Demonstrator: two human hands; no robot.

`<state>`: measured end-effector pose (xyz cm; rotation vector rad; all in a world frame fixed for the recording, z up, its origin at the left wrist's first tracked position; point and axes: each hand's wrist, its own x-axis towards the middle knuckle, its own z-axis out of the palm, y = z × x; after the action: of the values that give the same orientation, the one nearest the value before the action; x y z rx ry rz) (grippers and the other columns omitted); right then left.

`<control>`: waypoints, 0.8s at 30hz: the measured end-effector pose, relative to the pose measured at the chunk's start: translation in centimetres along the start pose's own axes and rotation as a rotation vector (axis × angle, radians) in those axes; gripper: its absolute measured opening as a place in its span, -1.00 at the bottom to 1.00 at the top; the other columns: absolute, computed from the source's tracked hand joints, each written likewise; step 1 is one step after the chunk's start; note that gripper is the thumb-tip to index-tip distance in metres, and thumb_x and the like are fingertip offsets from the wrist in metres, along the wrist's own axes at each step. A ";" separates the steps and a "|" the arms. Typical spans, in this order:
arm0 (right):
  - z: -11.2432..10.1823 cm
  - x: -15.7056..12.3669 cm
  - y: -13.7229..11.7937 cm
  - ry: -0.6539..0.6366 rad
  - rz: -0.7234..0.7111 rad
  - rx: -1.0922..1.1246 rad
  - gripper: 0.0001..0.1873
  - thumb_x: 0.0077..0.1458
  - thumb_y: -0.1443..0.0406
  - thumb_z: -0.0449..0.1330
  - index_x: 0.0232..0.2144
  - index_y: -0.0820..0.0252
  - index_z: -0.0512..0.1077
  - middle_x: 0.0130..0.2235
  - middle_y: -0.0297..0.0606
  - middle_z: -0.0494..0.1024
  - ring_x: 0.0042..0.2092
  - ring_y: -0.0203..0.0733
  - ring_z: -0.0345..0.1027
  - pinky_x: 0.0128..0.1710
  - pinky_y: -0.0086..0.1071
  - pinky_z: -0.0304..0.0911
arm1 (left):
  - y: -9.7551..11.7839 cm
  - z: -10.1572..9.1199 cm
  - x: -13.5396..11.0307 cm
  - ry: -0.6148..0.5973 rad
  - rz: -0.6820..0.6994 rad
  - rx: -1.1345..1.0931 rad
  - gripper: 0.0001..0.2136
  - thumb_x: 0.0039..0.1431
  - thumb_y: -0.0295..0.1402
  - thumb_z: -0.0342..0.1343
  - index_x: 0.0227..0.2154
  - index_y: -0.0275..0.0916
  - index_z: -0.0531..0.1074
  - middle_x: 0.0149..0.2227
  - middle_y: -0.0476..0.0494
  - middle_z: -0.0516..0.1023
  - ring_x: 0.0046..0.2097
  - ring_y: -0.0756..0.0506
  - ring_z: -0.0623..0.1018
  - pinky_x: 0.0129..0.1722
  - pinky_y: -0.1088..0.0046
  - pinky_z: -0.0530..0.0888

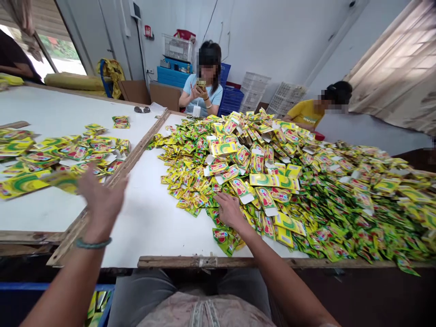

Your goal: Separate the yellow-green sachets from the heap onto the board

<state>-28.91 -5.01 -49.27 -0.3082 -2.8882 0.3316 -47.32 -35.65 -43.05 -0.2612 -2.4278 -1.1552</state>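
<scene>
My left hand (102,195), smeared by motion, is over the wooden strip at the left with its thumb spread away from the fingers. A blurred yellow box (64,180) is just beyond its fingertips; whether they touch is unclear. My right hand (230,210) rests on the near edge of a heap of small green and yellow packets (190,181), its fingers stretched out onto them, the tips partly hidden. Just below it lies a green packet (221,237). Printed yellow cartons (259,160), several with white flaps raised, are strewn over the heap.
A wooden strip (136,152) divides the white table (143,206). Left of it lie more yellow boxes (27,184). A person in light blue (211,93) holds a phone across the table; another in yellow (303,113) sits at right. A blue crate (107,299) stands below left.
</scene>
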 end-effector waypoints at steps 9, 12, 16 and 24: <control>0.4 0.2 -0.2 0.131 0.068 0.187 -0.59 0.09 0.44 -0.06 -0.05 0.18 0.40 -0.11 -0.13 0.51 -0.12 -0.13 0.37 -0.10 -0.29 0.21 | 9.0 14.3 -7.8 -0.704 0.273 0.144 -0.77 -0.12 -0.31 0.24 -0.39 -0.35 0.47 -0.23 -0.43 0.48 -0.09 -0.35 0.40 -0.18 0.25 0.27; 0.6 -0.6 0.5 0.293 0.263 0.430 -0.67 0.10 0.33 -0.04 -0.13 0.18 0.41 -0.25 -0.17 0.52 -0.22 -0.13 0.38 -0.20 -0.27 0.27 | 9.1 15.2 -8.4 -0.746 0.280 0.120 -0.79 -0.20 -0.38 0.28 -0.44 -0.33 0.45 -0.30 -0.39 0.50 -0.12 -0.34 0.41 -0.22 0.29 0.25; 1.6 -1.5 -0.4 0.256 0.432 0.908 -0.73 0.06 0.16 0.02 -0.24 0.16 0.36 -0.36 -0.26 0.46 -0.36 -0.19 0.34 -0.39 -0.34 0.30 | 7.9 13.9 -8.9 -0.752 0.229 0.095 -0.76 -0.06 -0.34 0.17 -0.28 -0.27 0.39 -0.39 -0.20 0.51 -0.29 -0.20 0.46 -0.37 0.40 0.23; 1.8 -2.1 -5.4 0.263 0.402 0.935 -0.84 0.01 0.20 0.10 -0.40 0.18 0.31 -0.43 -0.28 0.40 -0.36 -0.21 0.29 -0.36 -0.35 0.23 | 7.7 10.2 -13.3 -0.790 -0.380 -0.727 -0.69 0.00 -0.06 0.09 -0.43 -0.25 0.37 -0.53 0.01 0.40 -0.43 -0.03 0.41 -0.42 0.48 0.34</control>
<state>-28.34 -10.99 -50.02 -0.6687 -2.0926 1.4852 -35.96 -22.64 -49.49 -0.5769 -2.6171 -2.4792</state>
